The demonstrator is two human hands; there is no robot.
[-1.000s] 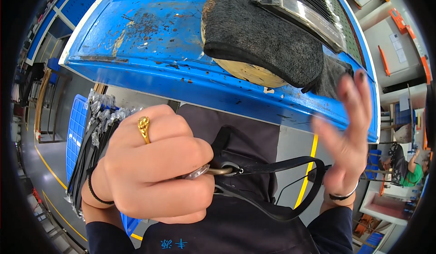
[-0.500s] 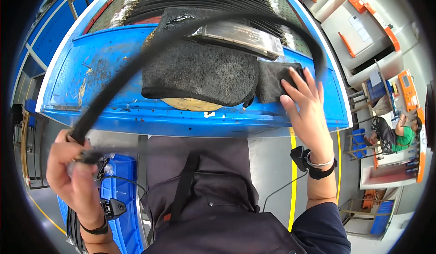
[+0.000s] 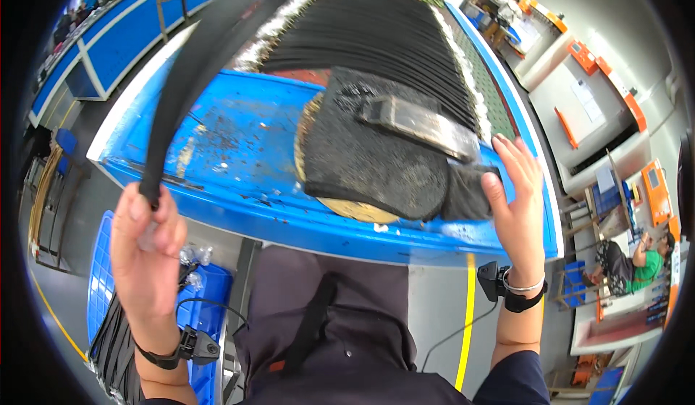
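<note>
Black strap (image 3: 174,101), pinched firmly in my left hand (image 3: 148,242), arcs up and away beyond that grip! From back here I see my right hand (image 3: 520,213) spread wide, just beside the small dark cloth (image 3: 467,195); left of that hand, a shiny bar (image 3: 423,124) tops the black pad (image 3: 362,162) on the bench (image 3: 239,126).

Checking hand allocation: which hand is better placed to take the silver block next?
Likely the right hand: open, apparently empty, and nearer the block on the black cloth. The left hand, farther off, holds the strap.
</note>
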